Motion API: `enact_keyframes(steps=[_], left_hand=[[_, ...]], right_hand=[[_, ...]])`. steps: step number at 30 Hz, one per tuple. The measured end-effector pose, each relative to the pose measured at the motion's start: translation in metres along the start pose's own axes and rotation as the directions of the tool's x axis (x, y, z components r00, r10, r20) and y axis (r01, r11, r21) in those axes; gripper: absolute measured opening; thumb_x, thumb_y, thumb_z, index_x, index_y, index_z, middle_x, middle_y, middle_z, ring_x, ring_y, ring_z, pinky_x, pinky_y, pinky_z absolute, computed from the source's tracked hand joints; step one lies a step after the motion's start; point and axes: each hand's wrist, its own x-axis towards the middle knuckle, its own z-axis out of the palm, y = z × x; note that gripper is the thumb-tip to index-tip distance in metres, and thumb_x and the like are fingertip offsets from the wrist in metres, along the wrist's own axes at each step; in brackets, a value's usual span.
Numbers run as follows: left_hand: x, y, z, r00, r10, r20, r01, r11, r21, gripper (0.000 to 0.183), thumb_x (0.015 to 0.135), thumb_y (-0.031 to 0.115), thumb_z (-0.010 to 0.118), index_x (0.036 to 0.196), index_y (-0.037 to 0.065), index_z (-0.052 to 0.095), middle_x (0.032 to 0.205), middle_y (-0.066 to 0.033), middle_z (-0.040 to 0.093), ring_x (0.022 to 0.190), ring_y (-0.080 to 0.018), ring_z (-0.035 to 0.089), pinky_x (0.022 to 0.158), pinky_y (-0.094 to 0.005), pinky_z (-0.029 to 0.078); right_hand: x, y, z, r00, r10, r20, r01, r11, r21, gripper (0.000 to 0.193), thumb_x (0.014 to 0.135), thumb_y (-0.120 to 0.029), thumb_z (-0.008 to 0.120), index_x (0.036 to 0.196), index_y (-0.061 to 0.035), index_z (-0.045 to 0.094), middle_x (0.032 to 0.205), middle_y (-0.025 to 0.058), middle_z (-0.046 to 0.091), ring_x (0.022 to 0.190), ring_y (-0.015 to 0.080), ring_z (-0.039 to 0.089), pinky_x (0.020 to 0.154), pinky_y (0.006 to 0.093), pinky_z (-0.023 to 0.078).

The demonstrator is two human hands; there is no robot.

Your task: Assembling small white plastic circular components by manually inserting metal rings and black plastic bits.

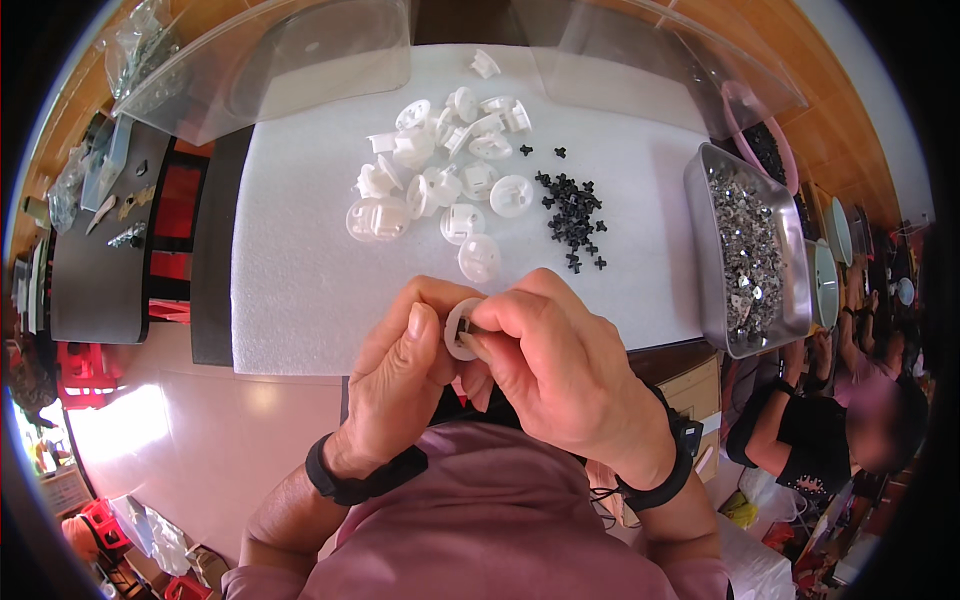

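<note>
Just in front of the white mat's near edge, my left hand (398,372) is closed around the rim of a white round plastic part (453,342). My right hand (560,365) pinches with thumb and forefinger at the face of that disc, where a small black piece (462,325) shows between the fingertips. Its shape is mostly hidden by the fingers. Beyond my hands lies a loose heap of similar white round plastic parts (480,258), some face up, others tipped on edge. To their right is a pile of small black cross-shaped pieces (573,215).
The white foam mat (290,300) covers the table. A metal tray (745,345) of small shiny metal pieces stands at its right edge, a pink basin (735,105) behind it. Clear plastic sheets (320,60) lean across the far side. Another person (800,430) sits at right.
</note>
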Motion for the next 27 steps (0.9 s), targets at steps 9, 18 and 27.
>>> enact_keyframes(steps=[9,18,27], left_hand=[[0.001,0.006,-0.005,0.996,-0.093,0.014,0.092,0.993,0.073,0.038,0.102,0.034,0.044,0.116,0.000,0.049,0.098,-0.0074,0.058,0.081,-0.0092,0.054,0.066,-0.0228,0.044],[0.004,0.002,-0.005,0.998,-0.060,0.027,0.059,0.996,0.063,0.034,0.102,0.031,0.046,0.118,0.001,0.049,0.100,-0.0043,0.057,0.081,-0.0073,0.053,0.067,-0.0214,0.044],[0.003,0.000,-0.010,0.997,-0.041,0.067,0.035,0.995,0.088,0.034,0.102,0.030,0.046,0.118,0.001,0.049,0.102,-0.0049,0.057,0.084,-0.0069,0.052,0.069,-0.0220,0.047]], right_hand=[[-0.002,-0.001,0.001,1.000,0.004,-0.003,-0.004,0.999,-0.040,0.036,0.068,0.003,0.069,0.100,-0.0020,0.052,0.077,0.0087,0.047,0.061,0.0236,0.056,0.050,0.0333,0.045],[-0.003,0.004,0.005,0.997,-0.048,-0.062,0.044,0.997,-0.068,0.036,0.067,0.006,0.066,0.100,-0.0001,0.051,0.077,0.0089,0.047,0.057,0.0231,0.054,0.049,0.0330,0.046],[-0.002,0.003,0.004,0.999,-0.052,-0.007,0.051,0.995,-0.081,0.029,0.071,0.004,0.065,0.095,-0.0004,0.049,0.078,0.0106,0.047,0.058,0.0262,0.055,0.050,0.0348,0.046]])
